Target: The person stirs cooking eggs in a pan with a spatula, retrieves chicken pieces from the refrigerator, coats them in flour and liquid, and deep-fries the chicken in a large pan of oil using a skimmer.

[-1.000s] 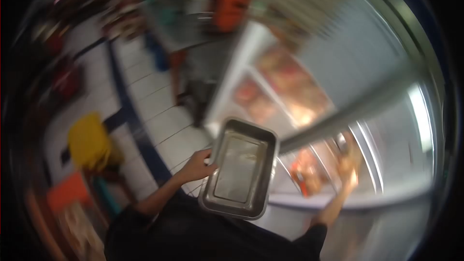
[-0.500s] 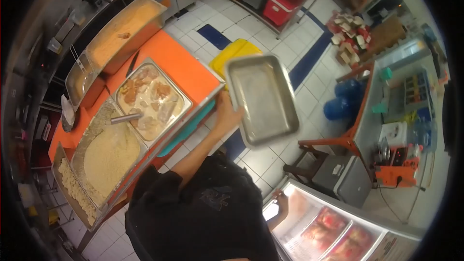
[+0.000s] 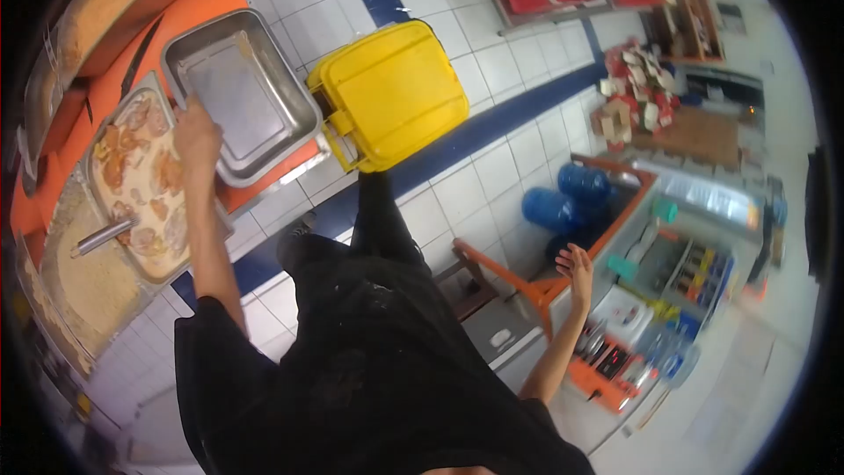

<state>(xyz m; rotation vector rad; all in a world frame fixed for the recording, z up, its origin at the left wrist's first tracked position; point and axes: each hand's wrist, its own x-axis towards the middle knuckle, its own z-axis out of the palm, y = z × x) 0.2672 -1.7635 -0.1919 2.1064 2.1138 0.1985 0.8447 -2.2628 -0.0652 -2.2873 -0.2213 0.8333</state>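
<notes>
My left hand is closed on the near rim of an empty rectangular metal pan. This pan is over the end of the orange work surface; whether it rests there I cannot tell. Beside it, a second metal pan holds raw chicken pieces in a milky batter. A metal handle sticks out over that pan's edge. Out to the right, my right hand is in the air with its fingers apart and nothing in it.
Pale flour fills a tray at the left. A yellow lidded bin stands off the work surface's end. Blue water jugs are by an orange-framed table on the right. A grey cooler sits nearby.
The empty metal pan has moved left in my left hand, from over the floor to the orange surface. My right hand has left the lit freezer, which is now out of view.
</notes>
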